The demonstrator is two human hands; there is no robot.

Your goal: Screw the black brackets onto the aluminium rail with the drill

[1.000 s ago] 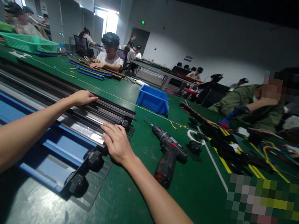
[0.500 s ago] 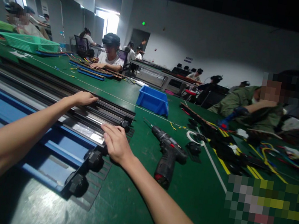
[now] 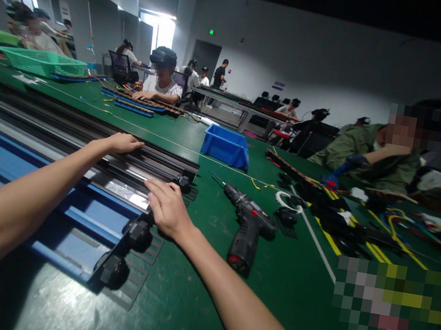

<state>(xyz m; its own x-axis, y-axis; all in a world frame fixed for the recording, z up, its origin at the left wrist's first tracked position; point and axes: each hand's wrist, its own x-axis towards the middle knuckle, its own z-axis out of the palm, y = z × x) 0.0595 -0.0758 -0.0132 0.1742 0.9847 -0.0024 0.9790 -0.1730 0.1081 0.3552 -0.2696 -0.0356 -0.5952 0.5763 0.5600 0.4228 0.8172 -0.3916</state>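
Note:
Several long black-and-silver metal profiles lie side by side on the left of the green table, with blue metal channels nearer me. My left hand rests across the profiles, its fingers stretched out toward the far side. At the near end of a silver profile with clear film, my right hand lies with its fingers extended over the top; its thumb is hidden. Black cable glands and flat slotted black plates stick out from the channel ends. To the right lies a cordless drill.
Beyond the drill stands a blue bin. A white ring and black cables with yellow strips lie on the right, near a person in a green jacket. A green basket and another seated person are farther back.
My right hand has shifted slightly left along the profile end, and the profiles appear to have moved a little left. My left hand stays put. A distant person in black has moved right.

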